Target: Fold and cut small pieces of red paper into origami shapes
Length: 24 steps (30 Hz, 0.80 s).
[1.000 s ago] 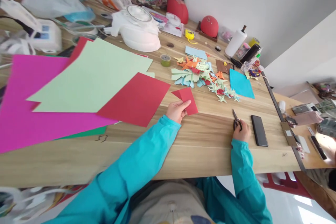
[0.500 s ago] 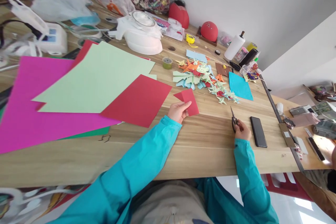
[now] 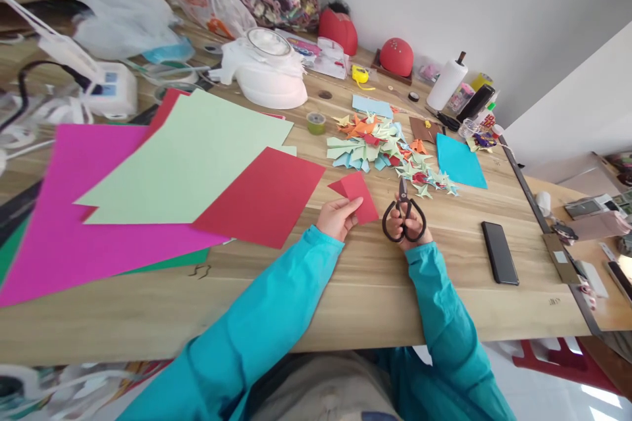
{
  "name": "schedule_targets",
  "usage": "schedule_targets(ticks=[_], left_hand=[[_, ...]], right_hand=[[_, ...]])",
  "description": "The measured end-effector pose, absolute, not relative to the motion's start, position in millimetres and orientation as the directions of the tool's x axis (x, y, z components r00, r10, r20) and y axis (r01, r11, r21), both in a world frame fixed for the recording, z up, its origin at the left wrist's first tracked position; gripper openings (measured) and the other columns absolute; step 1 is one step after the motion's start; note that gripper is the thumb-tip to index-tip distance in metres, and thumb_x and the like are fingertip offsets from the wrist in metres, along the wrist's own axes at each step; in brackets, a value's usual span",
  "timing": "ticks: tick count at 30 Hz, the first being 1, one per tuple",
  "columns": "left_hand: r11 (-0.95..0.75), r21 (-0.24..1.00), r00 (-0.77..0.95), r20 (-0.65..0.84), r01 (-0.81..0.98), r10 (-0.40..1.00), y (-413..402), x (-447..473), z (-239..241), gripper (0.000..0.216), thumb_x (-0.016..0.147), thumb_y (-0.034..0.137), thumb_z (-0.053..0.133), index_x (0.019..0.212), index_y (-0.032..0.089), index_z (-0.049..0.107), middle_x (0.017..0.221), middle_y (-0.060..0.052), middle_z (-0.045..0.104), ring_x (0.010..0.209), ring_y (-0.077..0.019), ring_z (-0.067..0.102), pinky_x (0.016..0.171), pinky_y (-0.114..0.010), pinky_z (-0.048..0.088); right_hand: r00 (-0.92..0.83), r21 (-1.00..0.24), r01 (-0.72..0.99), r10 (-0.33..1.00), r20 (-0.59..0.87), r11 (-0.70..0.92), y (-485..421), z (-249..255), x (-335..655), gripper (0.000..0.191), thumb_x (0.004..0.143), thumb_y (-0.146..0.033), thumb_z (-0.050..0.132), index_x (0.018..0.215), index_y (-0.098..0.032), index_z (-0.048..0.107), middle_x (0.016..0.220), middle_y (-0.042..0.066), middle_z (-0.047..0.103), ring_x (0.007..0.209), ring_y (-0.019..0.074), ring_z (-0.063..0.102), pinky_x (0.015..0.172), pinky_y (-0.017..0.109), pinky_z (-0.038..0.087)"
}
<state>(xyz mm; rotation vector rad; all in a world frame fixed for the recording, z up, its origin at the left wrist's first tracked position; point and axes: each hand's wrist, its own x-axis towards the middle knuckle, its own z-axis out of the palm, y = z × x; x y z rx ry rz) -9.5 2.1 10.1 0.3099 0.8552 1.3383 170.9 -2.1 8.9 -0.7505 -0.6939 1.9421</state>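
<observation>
My left hand [image 3: 338, 216] pinches a small folded piece of red paper [image 3: 364, 192] between thumb and fingers, just above the table. To its right, my right hand [image 3: 407, 229] holds black-handled scissors [image 3: 403, 201], their blades pointing away from me and looking closed. The scissors and the red paper are a short gap apart. Beyond both hands lies a heap of folded paper stars [image 3: 375, 141] in green, orange, red and blue. A larger red sheet [image 3: 264, 196] rests left of my left hand, overlapping a pale green sheet [image 3: 187, 158].
A magenta sheet [image 3: 64, 210] spreads under the green one at the left. A black phone [image 3: 500, 253] lies right of my right hand, near a bright blue sheet [image 3: 461, 161]. Tape roll [image 3: 316, 122], white fabric bundle [image 3: 271, 82] and red pincushion [image 3: 396, 57] stand farther back.
My right hand has moved left with the scissors, from beside the phone to near the red paper, and the scissors have turned so both handle loops show. My left hand keeps its pinch.
</observation>
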Motion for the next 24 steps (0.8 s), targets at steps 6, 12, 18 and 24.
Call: schedule_targets(ticks=[6, 12, 18, 24], left_hand=[[0.246, 0.609, -0.017, -0.393, -0.754, 0.92, 0.6, -12.4, 12.2, 0.016, 0.056, 0.016, 0.074, 0.069, 0.009, 0.067, 0.074, -0.007, 0.07, 0.067, -0.0162, 0.065, 0.062, -0.026, 0.056], [0.246, 0.598, -0.046, -0.43, -0.763, 0.901, -0.2, -15.1, 17.7, 0.007, 0.065, 0.014, 0.068, 0.07, 0.01, 0.066, 0.071, -0.006, 0.07, 0.063, -0.0132, 0.065, 0.059, -0.021, 0.056], [0.226, 0.609, -0.101, -0.455, -0.76, 0.885, 1.9, -17.0, 19.8, 0.005, 0.069, 0.011, 0.063, 0.064, 0.012, 0.064, 0.065, -0.003, 0.069, 0.058, -0.0117, 0.064, 0.052, -0.017, 0.055], [0.172, 0.662, -0.175, -0.423, -0.729, 0.889, 5.6, -21.2, 12.9, 0.003, 0.071, 0.018, 0.063, 0.074, 0.016, 0.063, 0.076, -0.002, 0.069, 0.074, -0.0134, 0.066, 0.067, -0.02, 0.056]], right_hand=[[-0.419, -0.641, -0.565, 0.85, -0.319, -0.519, -15.8, 2.6, 153.6, 0.035, 0.07, -0.044, 0.061, 0.099, -0.027, 0.049, 0.068, -0.005, 0.051, 0.07, 0.013, 0.057, 0.07, 0.038, 0.051], [-0.427, -0.608, -0.605, 0.854, -0.298, -0.515, -20.1, 16.9, 148.2, 0.056, 0.071, -0.073, 0.034, 0.095, -0.025, 0.049, 0.071, 0.0, 0.054, 0.084, 0.0215, 0.059, 0.078, 0.053, 0.043], [-0.516, -0.619, -0.578, 0.826, -0.227, -0.532, -34.0, 24.5, 139.1, 0.06, 0.071, -0.075, 0.03, 0.096, -0.023, 0.048, 0.067, 0.002, 0.054, 0.089, 0.0254, 0.057, 0.08, 0.056, 0.041], [-0.715, -0.63, -0.414, 0.663, -0.222, -0.657, -35.6, 16.7, 139.0, 0.065, 0.073, -0.074, 0.021, 0.097, -0.019, 0.046, 0.069, 0.004, 0.054, 0.088, 0.0248, 0.056, 0.078, 0.055, 0.042]])
